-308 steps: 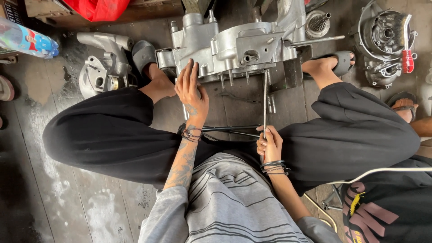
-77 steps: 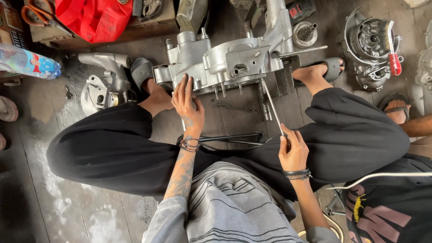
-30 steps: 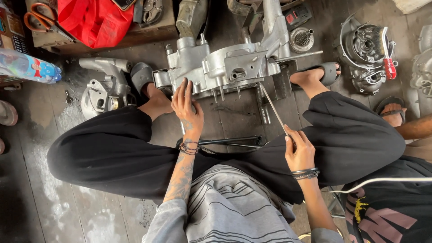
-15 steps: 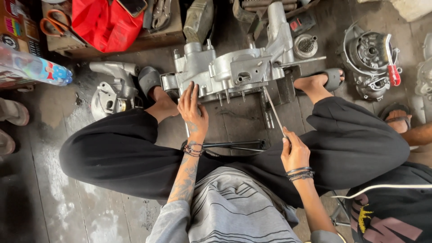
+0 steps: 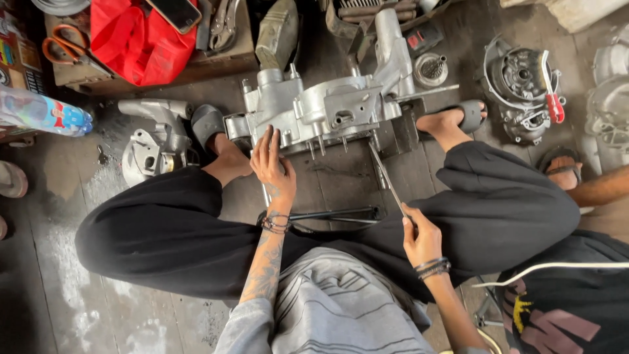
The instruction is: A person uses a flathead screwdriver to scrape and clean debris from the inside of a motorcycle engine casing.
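On the dark wooden floor (image 5: 59, 262), between my two outstretched legs in black trousers, sits the silver cast-metal engine case (image 5: 321, 115), its studs pointing back toward me. My left hand (image 5: 274, 167) lies flat and spread, fingers open, its fingertips touching the lower left edge of the case; it holds nothing. My right hand (image 5: 421, 239) is curled around the near end of a long thin steel rod (image 5: 386, 180), whose far end reaches the case's underside near the middle-right. Whether the rod's tip is seated in anything, I cannot tell. A black-handled bar tool (image 5: 334, 214) lies crosswise on the floor between the hands, apart from both. Left of the case rests a smaller grey metal cover (image 5: 154, 141). Well to the right stands a second round engine part (image 5: 521, 85) with a red-handled screwdriver (image 5: 550, 88) lying on it. Behind, a low wooden crate (image 5: 216, 59) carries a red cloth bag (image 5: 134, 39) and orange-handled scissors (image 5: 62, 49). Another person's sandalled foot (image 5: 563, 167) shows at right.
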